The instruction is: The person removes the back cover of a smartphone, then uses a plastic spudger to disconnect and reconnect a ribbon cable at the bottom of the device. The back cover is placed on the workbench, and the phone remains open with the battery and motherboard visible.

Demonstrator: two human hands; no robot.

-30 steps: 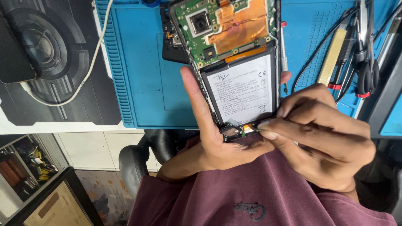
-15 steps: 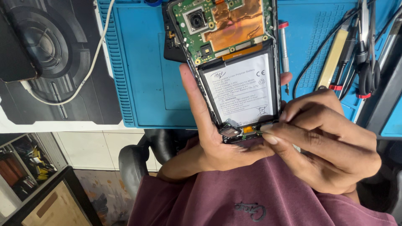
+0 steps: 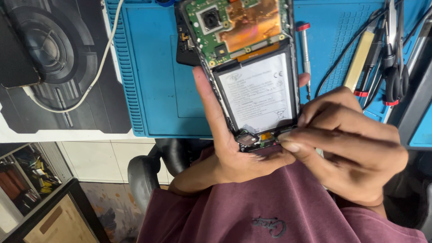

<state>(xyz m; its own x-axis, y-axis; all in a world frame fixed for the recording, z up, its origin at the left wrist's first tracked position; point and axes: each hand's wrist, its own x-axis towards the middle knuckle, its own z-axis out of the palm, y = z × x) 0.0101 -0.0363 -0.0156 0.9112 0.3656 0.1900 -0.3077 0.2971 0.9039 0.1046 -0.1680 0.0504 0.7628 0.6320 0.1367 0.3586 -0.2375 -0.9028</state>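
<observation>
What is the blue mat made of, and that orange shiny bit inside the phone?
The blue mat looks like soft, matte rubber or silicone, judging by its moulded ridges and trays. The orange patch on the opened phone looks like thin glossy film or tape: it is see-through, wrinkled and catches the light.

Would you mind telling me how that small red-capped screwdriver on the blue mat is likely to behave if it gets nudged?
The screwdriver looks slim and round, so it would probably roll. It lies loose on the flat blue mat, whose rubbery surface may slow it. Being thin, it is likely light and easily knocked by the opened phone beside it.
</observation>
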